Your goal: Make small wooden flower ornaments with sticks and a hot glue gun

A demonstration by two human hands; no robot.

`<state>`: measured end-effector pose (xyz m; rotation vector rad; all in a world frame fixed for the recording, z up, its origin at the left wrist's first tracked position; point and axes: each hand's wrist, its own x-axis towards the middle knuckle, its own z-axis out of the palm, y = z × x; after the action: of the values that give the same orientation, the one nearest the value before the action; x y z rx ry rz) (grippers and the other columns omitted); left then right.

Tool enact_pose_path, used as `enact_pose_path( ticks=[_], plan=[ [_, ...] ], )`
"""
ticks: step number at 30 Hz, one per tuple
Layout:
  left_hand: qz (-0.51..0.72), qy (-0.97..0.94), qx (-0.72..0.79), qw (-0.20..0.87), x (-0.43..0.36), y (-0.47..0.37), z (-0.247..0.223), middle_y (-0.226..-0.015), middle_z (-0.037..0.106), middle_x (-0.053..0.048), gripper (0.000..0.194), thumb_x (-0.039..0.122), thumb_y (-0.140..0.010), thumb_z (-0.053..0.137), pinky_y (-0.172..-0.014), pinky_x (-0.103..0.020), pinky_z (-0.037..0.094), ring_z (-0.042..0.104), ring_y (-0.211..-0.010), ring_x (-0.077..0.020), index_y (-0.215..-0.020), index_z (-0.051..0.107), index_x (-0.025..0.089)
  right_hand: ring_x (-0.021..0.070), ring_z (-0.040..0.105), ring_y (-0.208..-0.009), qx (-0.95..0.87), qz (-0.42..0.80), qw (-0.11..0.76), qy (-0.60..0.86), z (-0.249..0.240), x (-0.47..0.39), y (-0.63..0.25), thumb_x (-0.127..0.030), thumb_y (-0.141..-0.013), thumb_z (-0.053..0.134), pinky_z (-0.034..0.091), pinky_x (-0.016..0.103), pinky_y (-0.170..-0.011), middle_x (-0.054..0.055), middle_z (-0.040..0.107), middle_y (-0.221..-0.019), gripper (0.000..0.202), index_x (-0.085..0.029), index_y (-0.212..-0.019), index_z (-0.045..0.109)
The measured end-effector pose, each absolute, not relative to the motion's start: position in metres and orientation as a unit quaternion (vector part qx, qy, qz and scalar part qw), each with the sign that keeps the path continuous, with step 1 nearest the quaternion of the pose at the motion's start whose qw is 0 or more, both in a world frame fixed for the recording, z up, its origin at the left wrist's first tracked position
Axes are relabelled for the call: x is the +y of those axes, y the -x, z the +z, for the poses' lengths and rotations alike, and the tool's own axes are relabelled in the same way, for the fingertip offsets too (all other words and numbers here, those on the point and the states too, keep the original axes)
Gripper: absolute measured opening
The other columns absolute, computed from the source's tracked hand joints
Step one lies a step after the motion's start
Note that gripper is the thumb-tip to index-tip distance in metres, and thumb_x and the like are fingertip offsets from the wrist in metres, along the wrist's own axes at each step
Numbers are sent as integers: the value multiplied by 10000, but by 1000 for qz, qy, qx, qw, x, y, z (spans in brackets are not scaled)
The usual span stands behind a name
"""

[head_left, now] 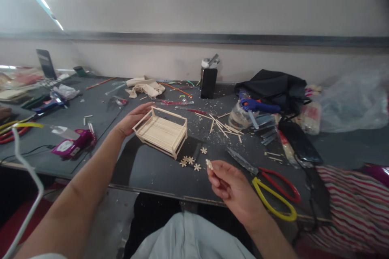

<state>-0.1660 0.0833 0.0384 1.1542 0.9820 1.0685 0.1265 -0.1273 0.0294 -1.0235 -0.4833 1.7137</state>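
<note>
A small tray-like frame of pale wooden sticks (161,127), with a slatted bottom and low railings, stands at the middle of the dark table. My left hand (135,119) grips its left end, the fingers reaching along the far side and the thumb hidden. Between thumb and fingertips, my right hand (229,184) pinches a small flower-shaped wooden piece (209,164), apart from the frame. Several similar flower-shaped pieces (190,160) lie on the table at the frame's near right corner, left of my right hand.
Scissors with red and yellow handles (275,194) lie beside my right forearm. Loose sticks (221,125) are scattered behind. A blue glue gun (258,105) rests on a clear jar (240,115). A phone (209,83) stands upright; a purple glue gun (73,144) lies left.
</note>
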Motion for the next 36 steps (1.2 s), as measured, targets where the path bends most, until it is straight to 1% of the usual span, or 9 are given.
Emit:
enact_pose_path(
  ticks=[2, 6, 11, 13, 16, 24, 31, 34, 36],
  plan=[
    [450, -487, 422, 618, 89, 160, 33, -1138, 713, -107, 532, 210, -577, 810, -757, -355, 543, 684, -908, -261, -1098, 705, 182, 38, 351, -519, -199, 711, 518, 433, 29, -128, -128, -328, -689, 829, 172, 144, -395, -9, 536, -655, 233, -142, -725, 693],
    [490, -455, 453, 590, 88, 153, 18, -872, 750, -112, 461, 361, -516, 880, -640, -330, 542, 683, -720, -235, -909, 745, 161, 36, 358, -537, -196, 705, 521, 440, 28, -128, -130, -334, -712, 818, 173, 141, -393, -6, 516, -688, 230, -135, -731, 706],
    [573, -432, 476, 509, 76, 153, 7, -729, 697, -43, 406, 461, -550, 853, -563, -274, 489, 616, -598, -161, -801, 716, 173, 37, 362, -549, -190, 698, 533, 438, 25, -129, -128, -334, -715, 818, 181, 142, -395, -5, 515, -722, 216, -149, -735, 709],
    [613, -418, 488, 459, 70, 152, 5, -720, 669, -11, 386, 482, -594, 819, -557, -245, 463, 581, -586, -128, -802, 694, 182, 38, 356, -547, -196, 694, 535, 440, 24, -130, -126, -343, -729, 808, 182, 145, -398, -8, 509, -715, 214, -155, -736, 706],
    [656, -402, 508, 387, 55, 146, -1, -748, 648, 15, 359, 469, -659, 775, -616, -227, 458, 564, -633, -109, -853, 675, 184, 41, 350, -545, -219, 681, 536, 449, 24, -131, -123, -365, -748, 790, 186, 153, -407, -10, 505, -693, 222, -158, -750, 708],
    [666, -410, 567, 259, -15, 111, -15, -851, 644, -3, 255, 393, -768, 710, -759, -257, 447, 580, -788, -139, -913, 693, 184, 53, 309, -501, -326, 599, 538, 495, 22, -116, -104, -454, -752, 745, 169, 188, -412, -39, 448, -581, 304, -158, -813, 716],
    [615, -496, 581, 194, -56, 82, -14, -863, 610, 0, 139, 339, -824, 675, -721, -261, 467, 580, -767, -139, -857, 705, 207, 65, 301, -479, -398, 549, 525, 514, 21, -92, -83, -464, -754, 717, 195, 210, -416, -55, 425, -542, 310, -160, -806, 734],
    [604, -507, 582, 198, -58, 75, -12, -859, 610, -3, 124, 327, -830, 669, -710, -264, 469, 577, -759, -140, -847, 695, 208, 78, 335, -484, -427, 516, 528, 522, 19, -83, -79, -443, -767, 702, 248, 223, -434, -42, 495, -556, 281, -170, -813, 750],
    [595, -513, 575, 230, -58, 74, -12, -852, 615, -6, 128, 331, -833, 664, -714, -269, 472, 584, -757, -143, -841, 684, 205, 97, 400, -510, -446, 493, 531, 526, 17, -79, -76, -423, -774, 695, 309, 233, -469, -26, 569, -591, 254, -179, -809, 759]
  ],
)
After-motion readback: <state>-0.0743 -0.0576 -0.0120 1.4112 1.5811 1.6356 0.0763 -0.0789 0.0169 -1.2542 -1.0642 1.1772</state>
